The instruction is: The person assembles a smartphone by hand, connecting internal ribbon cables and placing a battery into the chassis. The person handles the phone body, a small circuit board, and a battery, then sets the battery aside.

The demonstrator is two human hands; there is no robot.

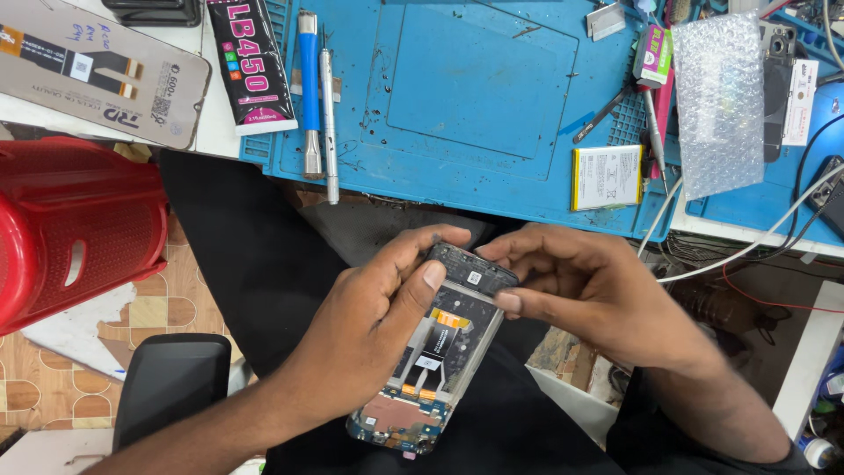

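Here both hands, left hand (374,325) and right hand (585,295), grip an opened phone (435,352).

We see a blue rubber work mat (475,97) carrying a blue-handled metal screwdriver (309,88), a flat white battery (607,177) and a clear bubble-wrap sheet (721,101). Left of us stands a red plastic stool (75,224), with a grey cardboard sleeve (97,66) above it.

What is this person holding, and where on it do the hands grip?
An opened phone with its insides showing. The left hand grips its side near the top, thumb on the face; the right hand pinches its top end.
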